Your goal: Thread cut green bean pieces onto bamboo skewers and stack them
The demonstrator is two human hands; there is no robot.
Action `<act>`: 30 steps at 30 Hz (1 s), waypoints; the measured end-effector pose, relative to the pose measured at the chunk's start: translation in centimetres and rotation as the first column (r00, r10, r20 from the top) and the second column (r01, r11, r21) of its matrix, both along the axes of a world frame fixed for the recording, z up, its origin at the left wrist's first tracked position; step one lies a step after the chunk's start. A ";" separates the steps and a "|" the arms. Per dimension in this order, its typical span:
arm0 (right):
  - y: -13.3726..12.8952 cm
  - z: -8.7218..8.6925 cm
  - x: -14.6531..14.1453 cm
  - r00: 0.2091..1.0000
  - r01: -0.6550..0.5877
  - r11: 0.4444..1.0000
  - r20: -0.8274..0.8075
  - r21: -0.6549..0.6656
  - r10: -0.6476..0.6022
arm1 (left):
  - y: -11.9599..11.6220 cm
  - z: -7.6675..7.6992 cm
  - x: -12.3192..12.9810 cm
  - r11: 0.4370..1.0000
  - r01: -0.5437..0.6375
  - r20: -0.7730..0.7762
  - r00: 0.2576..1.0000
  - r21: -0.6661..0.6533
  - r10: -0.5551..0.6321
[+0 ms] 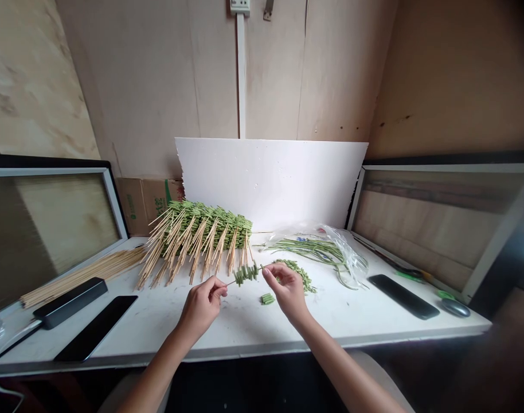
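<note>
My left hand (203, 304) pinches the near end of a thin skewer, which carries a row of short green stem pieces (246, 273). At the skewer's other end, my right hand (285, 287) has thumb and finger closed on a small green piece. Just below and between the hands, a few cut pieces (268, 299) lie side by side on the white table (231, 338). A loose pile of cut green pieces (302, 274) sits behind my right hand, partly hidden by it.
Filled skewers (206, 229) are stacked at the back left, beside bare sticks (85, 274). Long green stems (305, 248) lie in clear plastic (352, 261). Phones (96, 328) (403, 295), a black box (70, 301) and a mouse (455, 307) rest at the sides.
</note>
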State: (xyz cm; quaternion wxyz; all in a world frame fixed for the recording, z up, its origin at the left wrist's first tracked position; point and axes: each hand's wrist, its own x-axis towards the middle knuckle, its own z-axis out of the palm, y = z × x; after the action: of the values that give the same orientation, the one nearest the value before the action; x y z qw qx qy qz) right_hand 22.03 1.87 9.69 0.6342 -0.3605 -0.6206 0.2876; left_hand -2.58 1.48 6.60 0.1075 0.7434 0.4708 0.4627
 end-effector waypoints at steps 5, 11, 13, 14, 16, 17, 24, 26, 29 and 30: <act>-0.1 -0.3 -0.1 1.000 -0.022 1.000 0.011 -0.011 0.022 | 0.1 0.1 0.1 0.999 -0.019 0.053 0.998 -0.030 0.021; -0.1 -0.2 0.0 0.998 0.019 0.999 0.066 0.030 -0.021 | 0.3 0.3 0.0 0.996 0.042 0.115 0.993 -0.084 -0.032; 0.0 -0.2 0.0 0.997 0.028 0.998 0.075 0.052 -0.032 | 0.2 0.3 0.0 0.996 0.051 0.109 0.993 -0.080 -0.042; 0.0 -0.3 0.0 0.997 0.029 0.998 0.075 0.057 -0.033 | 0.2 0.3 0.0 0.995 0.056 0.105 0.993 -0.078 -0.047; 0.1 -0.4 0.0 0.997 0.024 0.998 0.073 0.057 -0.028 | 0.1 0.4 0.1 0.995 0.065 0.099 0.993 -0.081 -0.057; 0.1 -0.4 0.0 0.997 0.022 0.998 0.072 0.056 -0.026 | 0.0 0.4 0.1 0.994 0.069 0.097 0.993 -0.085 -0.061; 0.2 -0.3 -0.1 0.995 0.020 0.996 0.098 0.086 -0.028 | 0.1 0.4 0.1 0.989 0.105 0.077 0.992 -0.104 -0.097; 0.2 -0.3 -0.1 0.995 0.010 0.996 0.095 0.084 -0.018 | 0.1 0.3 0.1 0.994 0.076 0.050 0.996 -0.081 -0.073; 0.2 -0.5 -0.1 0.996 0.012 0.997 0.084 0.081 -0.019 | 0.1 0.3 0.1 1.000 0.011 0.007 1.000 -0.008 -0.011; 0.2 -0.6 -0.1 0.997 0.013 0.997 0.081 0.077 -0.019 | 0.0 0.3 0.1 1.000 0.002 0.001 1.000 0.012 -0.002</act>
State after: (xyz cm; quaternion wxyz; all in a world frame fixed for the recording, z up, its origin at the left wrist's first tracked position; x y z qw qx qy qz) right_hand 21.94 2.09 9.09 0.6241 -0.3523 -0.6535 0.2436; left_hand -2.51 1.49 6.89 0.1038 0.7443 0.4674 0.4656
